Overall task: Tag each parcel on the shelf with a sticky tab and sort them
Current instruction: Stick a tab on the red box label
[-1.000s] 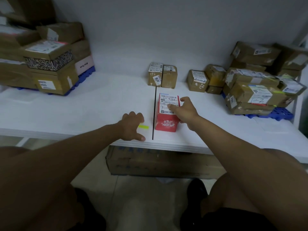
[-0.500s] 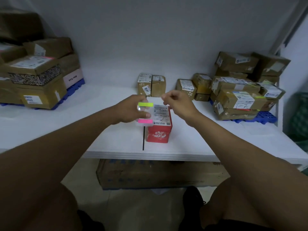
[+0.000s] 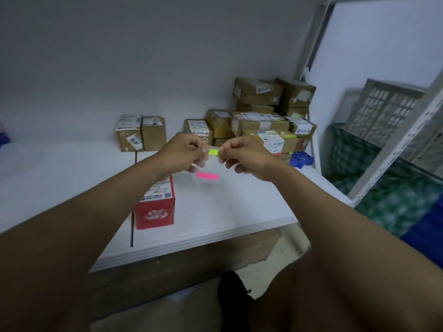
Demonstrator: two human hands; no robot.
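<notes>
A red parcel with a white shipping label stands on the white shelf, partly hidden behind my left forearm. Above it my left hand holds a clear sheet of sticky tabs carrying a pink strip below and a yellow-green one above. My right hand pinches the right end of the yellow-green tab. Both hands meet in mid-air, above and just right of the red parcel.
Two small brown parcels stand at the back of the shelf. A pile of brown parcels, some tagged, sits at the back right on a blue pallet. Plastic crates stand beyond the shelf upright. A long cardboard box lies below.
My left hand lifted the tab sheet off the shelf and my right hand left the red parcel to pinch the yellow-green tab. The view swung to the right.
</notes>
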